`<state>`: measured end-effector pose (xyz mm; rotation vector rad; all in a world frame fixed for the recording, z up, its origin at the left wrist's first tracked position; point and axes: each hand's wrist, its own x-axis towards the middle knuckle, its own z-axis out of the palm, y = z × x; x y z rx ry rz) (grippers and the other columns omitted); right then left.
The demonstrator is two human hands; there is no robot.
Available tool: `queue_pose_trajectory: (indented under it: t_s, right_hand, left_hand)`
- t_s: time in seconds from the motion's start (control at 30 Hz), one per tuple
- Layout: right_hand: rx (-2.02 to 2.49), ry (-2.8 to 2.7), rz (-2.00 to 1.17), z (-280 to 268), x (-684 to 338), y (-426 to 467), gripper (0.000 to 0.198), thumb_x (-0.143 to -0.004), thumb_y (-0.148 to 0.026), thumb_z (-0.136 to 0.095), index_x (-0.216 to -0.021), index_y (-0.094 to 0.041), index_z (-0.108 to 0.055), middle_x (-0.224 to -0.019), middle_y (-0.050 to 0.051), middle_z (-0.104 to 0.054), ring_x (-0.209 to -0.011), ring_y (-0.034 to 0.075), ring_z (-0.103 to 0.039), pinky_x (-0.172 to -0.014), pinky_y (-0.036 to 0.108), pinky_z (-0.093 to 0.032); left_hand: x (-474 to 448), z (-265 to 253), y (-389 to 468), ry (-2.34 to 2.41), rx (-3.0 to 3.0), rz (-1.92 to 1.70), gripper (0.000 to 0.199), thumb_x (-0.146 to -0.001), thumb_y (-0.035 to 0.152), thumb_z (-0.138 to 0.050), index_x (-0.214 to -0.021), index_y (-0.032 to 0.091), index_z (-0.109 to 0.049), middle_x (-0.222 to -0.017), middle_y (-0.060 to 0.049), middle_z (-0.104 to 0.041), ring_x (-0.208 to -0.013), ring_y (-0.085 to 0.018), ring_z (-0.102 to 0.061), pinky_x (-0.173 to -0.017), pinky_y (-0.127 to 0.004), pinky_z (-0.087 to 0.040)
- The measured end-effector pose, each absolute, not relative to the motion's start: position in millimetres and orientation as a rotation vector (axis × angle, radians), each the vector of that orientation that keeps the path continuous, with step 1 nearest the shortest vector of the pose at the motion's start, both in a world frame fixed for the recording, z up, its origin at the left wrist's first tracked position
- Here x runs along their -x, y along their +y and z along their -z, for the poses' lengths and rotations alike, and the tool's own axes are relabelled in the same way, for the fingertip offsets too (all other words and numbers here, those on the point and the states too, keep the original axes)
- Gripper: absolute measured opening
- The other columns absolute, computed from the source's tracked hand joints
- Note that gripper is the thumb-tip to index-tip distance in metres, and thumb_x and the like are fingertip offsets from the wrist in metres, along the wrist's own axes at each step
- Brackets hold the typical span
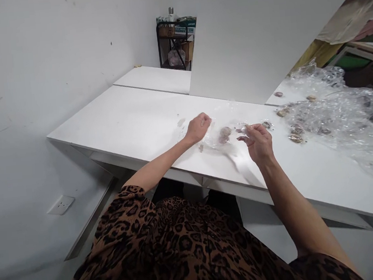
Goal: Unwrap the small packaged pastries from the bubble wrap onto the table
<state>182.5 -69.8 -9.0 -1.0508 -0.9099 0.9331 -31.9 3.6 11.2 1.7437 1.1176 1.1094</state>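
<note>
The clear film (215, 139) lay low over the tabletop (106, 116) between your hands, just in front of you, with a brownish lump (225, 133) in or under it; the glare hid which. Your left hand (200, 126) was curled narrow, its fingertips seemingly pinched on the film's near-left edge. Your right hand (260, 141) was narrow too, with clear plastic caught at its fingertips; whether it also held a small reddish piece, you could not tell. The step in hand looked like parting or straightening the film around that lump, and the next move seemed to call for a light, even pull, so that it neither tore nor rolled the lump. Beyond your right hand lay a dark lump (266, 125), then a crumpled heap of clear plastic (330, 110) with more lumps about it. A white panel (229, 36) stood behind, and farther back a black rack (174, 36).
</note>
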Motion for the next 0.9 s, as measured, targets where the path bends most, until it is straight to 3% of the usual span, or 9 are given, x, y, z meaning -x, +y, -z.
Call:
queue_pose_trajectory:
  t_s: [0.13, 0.23, 0.37, 0.43, 0.5, 0.6, 0.7, 0.8, 0.9]
  right_hand:
    - [1.238, -0.626, -0.874, 31, -210, -62, 0.044, -0.054, -0.038, -0.086, -0.077, -0.021, -0.053, -0.082, -0.001, -0.055, -0.076, 0.012, -0.056, -0.063, 0.025, -0.050]
    - [1.338, -0.649, -0.674, 40, -212, -63, 0.043, -0.060, -0.043, -0.082, -0.089, -0.022, -0.058, -0.095, 0.000, -0.058, -0.087, 0.013, -0.057, -0.069, 0.026, -0.049]
    - [1.312, -1.100, -0.468, 29, -192, -64, 0.049, -0.077, -0.058, -0.073, -0.110, -0.025, -0.059, -0.120, 0.006, -0.060, -0.114, 0.021, -0.056, -0.090, 0.037, -0.051]
    - [1.312, -1.259, -0.412, 18, -184, -55, 0.061, -0.077, -0.061, -0.074, -0.124, -0.028, -0.056, -0.133, 0.008, -0.056, -0.124, 0.025, -0.052, -0.096, 0.043, -0.049]
    - [1.295, -1.318, -0.387, 6, -183, -36, 0.071, -0.071, -0.060, -0.080, -0.129, -0.028, -0.054, -0.133, 0.009, -0.056, -0.124, 0.026, -0.052, -0.096, 0.046, -0.048]
    - [1.236, -1.341, -0.530, -11, -192, -1, 0.058, -0.063, -0.050, -0.087, -0.108, -0.020, -0.064, -0.103, 0.006, -0.063, -0.101, 0.022, -0.059, -0.086, 0.039, -0.050]
    - [1.168, -1.277, -0.551, -27, -202, 23, 0.035, -0.069, -0.043, -0.084, -0.077, -0.018, -0.061, -0.076, 0.000, -0.057, -0.077, 0.014, -0.055, -0.076, 0.033, -0.049]
    - [1.144, -1.283, -0.376, -38, -208, 32, 0.034, -0.075, -0.040, -0.081, -0.069, -0.018, -0.055, -0.070, -0.003, -0.052, -0.074, 0.013, -0.053, -0.078, 0.033, -0.048]
    - [1.155, -1.333, -0.274, -48, -218, 36, 0.036, -0.080, -0.042, -0.077, -0.069, -0.019, -0.051, -0.074, -0.001, -0.053, -0.082, 0.015, -0.055, -0.083, 0.036, -0.048]
  left_hand:
    - [31, -12, 13, 1.027, -1.280, -1.188, 0.013, -0.100, 0.028, -0.051, -0.089, 0.022, -0.047, -0.080, 0.003, -0.067, -0.061, -0.007, -0.060, -0.066, -0.021, -0.050]
    - [26, -16, 20, 1.042, -1.315, -1.175, 0.013, -0.102, 0.028, -0.047, -0.090, 0.023, -0.045, -0.079, 0.003, -0.066, -0.052, -0.006, -0.054, -0.055, -0.020, -0.045]
    - [7, -31, 32, 0.977, -1.510, -1.211, 0.014, -0.102, 0.032, -0.049, -0.091, 0.023, -0.050, -0.081, 0.000, -0.068, -0.068, -0.010, -0.061, -0.063, -0.022, -0.051]
    - [-4, -44, 37, 0.904, -1.611, -1.210, 0.015, -0.101, 0.033, -0.052, -0.092, 0.023, -0.053, -0.082, -0.001, -0.068, -0.074, -0.012, -0.064, -0.069, -0.024, -0.054]
    - [-13, -59, 38, 0.819, -1.685, -1.204, 0.015, -0.100, 0.034, -0.057, -0.091, 0.022, -0.056, -0.085, -0.001, -0.068, -0.078, -0.012, -0.065, -0.075, -0.026, -0.055]
    - [-20, -80, 39, 0.754, -1.714, -1.270, 0.014, -0.098, 0.034, -0.061, -0.092, 0.021, -0.060, -0.093, -0.002, -0.068, -0.084, -0.013, -0.066, -0.081, -0.028, -0.055]
    - [-17, -90, 46, 0.766, -1.753, -1.347, 0.015, -0.099, 0.035, -0.058, -0.095, 0.021, -0.062, -0.098, -0.003, -0.068, -0.086, -0.014, -0.066, -0.083, -0.029, -0.055]
    - [-10, -91, 58, 0.809, -1.842, -1.366, 0.019, -0.100, 0.039, -0.057, -0.101, 0.021, -0.062, -0.102, -0.002, -0.068, -0.088, -0.015, -0.067, -0.087, -0.030, -0.055]
    - [-6, -90, 63, 0.917, -1.949, -1.366, 0.024, -0.102, 0.042, -0.051, -0.116, 0.024, -0.060, -0.114, -0.002, -0.067, -0.104, -0.018, -0.068, -0.096, -0.034, -0.053]
